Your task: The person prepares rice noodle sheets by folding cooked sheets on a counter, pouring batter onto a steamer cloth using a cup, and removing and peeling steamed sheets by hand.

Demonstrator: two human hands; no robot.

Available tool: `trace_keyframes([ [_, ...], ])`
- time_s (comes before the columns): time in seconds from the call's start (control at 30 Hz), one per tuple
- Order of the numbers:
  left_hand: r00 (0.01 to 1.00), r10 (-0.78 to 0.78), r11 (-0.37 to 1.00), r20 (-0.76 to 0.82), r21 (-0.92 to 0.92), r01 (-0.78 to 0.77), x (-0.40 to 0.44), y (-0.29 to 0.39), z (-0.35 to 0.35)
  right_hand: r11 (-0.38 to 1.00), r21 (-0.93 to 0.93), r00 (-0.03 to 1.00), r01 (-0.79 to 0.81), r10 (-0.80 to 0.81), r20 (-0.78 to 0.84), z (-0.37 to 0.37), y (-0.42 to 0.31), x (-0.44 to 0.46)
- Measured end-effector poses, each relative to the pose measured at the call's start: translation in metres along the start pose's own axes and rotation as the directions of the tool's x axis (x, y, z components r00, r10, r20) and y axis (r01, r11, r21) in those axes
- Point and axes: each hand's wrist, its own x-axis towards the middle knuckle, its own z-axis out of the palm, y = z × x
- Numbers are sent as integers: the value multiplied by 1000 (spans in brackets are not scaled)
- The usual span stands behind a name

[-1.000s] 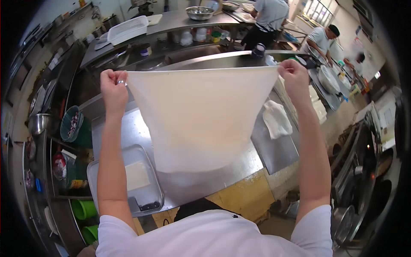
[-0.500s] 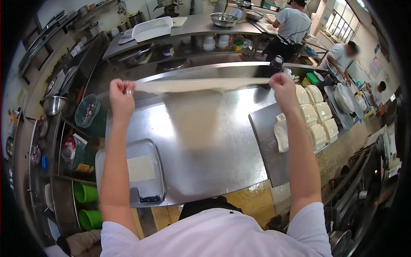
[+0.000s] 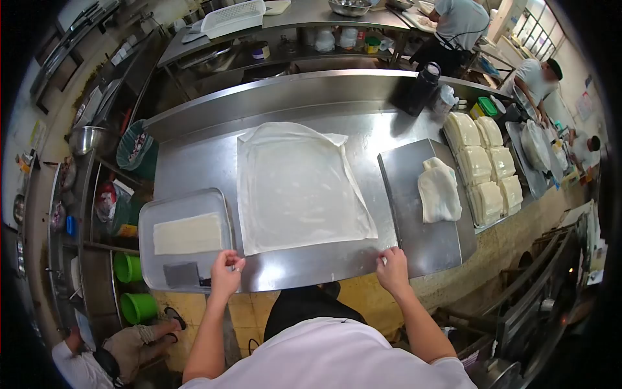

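Note:
A thin, translucent sheet of dough (image 3: 295, 194) lies spread on the steel worktable (image 3: 188, 165), its upper edge and right side folded over. My left hand (image 3: 227, 271) hovers at the sheet's near left corner, by the tray's edge, fingers loosely curled and apart with nothing visible in them. Just off the near right corner is my right hand (image 3: 392, 269), also loosely curled and holding nothing I can see. Left of the sheet, a shallow tray (image 3: 148, 223) carries a pale rectangular dough piece (image 3: 188, 235) and a broad-bladed knife (image 3: 181, 275), its handle partly behind my left hand.
On a raised steel slab (image 3: 421, 249) at right sits a crumpled pale cloth or dough piece (image 3: 439, 190). Beyond are several wrapped pale blocks (image 3: 476, 165). A dark bottle (image 3: 420, 89) stands by the back ledge. Co-workers (image 3: 457, 29) are at the far right; another person (image 3: 123, 347) is lower left.
The dough sheet, stretched between my raised hands before, now lies flat on the table. Both hands have let go and come down toward me to the table's near edge.

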Motion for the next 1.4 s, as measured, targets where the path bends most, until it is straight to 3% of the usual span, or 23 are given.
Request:
trace_keyframes([
  [0.07, 998, 54, 997, 26, -65, -52, 29, 5, 22, 999, 50, 1000, 16, -16, -10, -2, -16, 30],
  [0.17, 965, 237, 966, 109, 77, -246, 84, 33, 55, 993, 102, 998, 56, -54, -19, 5, -41, 99],
  [0.27, 947, 254, 949, 198, 136, -283, 143, 67, 85, 983, 93, 986, 157, -150, -79, 29, -57, 180],
  [0.37, 931, 285, 945, 226, 96, -313, 206, 75, 115, 992, 76, 993, 102, -97, -74, 53, -64, 265],
  [0.47, 908, 375, 899, 188, 168, -406, 263, 68, 132, 997, -4, 996, 77, -77, -35, 69, -64, 337],
  [0.57, 894, 406, 845, 189, 295, -447, 305, 67, 133, 989, -67, 991, 135, -135, -3, 90, -50, 390],
  [0.7, 916, 312, 835, 252, 387, -391, 338, 62, 129, 971, -121, 978, 206, -199, 64, 90, -49, 422],
  [0.83, 915, 266, 811, 302, 443, -382, 355, 53, 128, 999, 36, 986, 32, -25, -163, 93, -55, 456],
  [0.9, 915, 254, 797, 314, 467, -382, 358, 55, 129, 991, 109, 952, -79, 108, -285, 92, -56, 467],
  [0.93, 918, 245, 793, 311, 480, -374, 358, 60, 129, 988, 146, 924, -57, 108, -367, 92, -56, 470],
  [1.03, 901, 277, 768, 333, 487, -416, 350, 69, 132, 974, 203, 944, -101, 158, -289, 85, -67, 442],
  [1.07, 890, 297, 756, 346, 483, -441, 348, 71, 135, 984, 175, 954, -8, 60, -293, 90, -68, 428],
  [1.13, 863, 280, 741, 420, 477, -472, 344, 79, 139, 999, 40, 997, 24, -27, 72, 84, -92, 391],
  [1.23, 865, 261, 729, 428, 500, -467, 348, 73, 146, 893, -314, 944, 323, -280, 175, 122, -77, 379],
  [1.27, 872, 262, 725, 414, 512, -461, 353, 70, 150, 903, -333, 923, 271, -146, 355, 118, -74, 390],
  [1.37, 900, 156, 706, 407, 591, -390, 354, 97, 161, 906, -382, 957, 185, -77, 280, 117, -106, 401],
  [1.4, 872, 209, 688, 442, 567, -453, 347, 105, 171, 956, -209, 937, 206, -132, 322, 127, -127, 393],
])
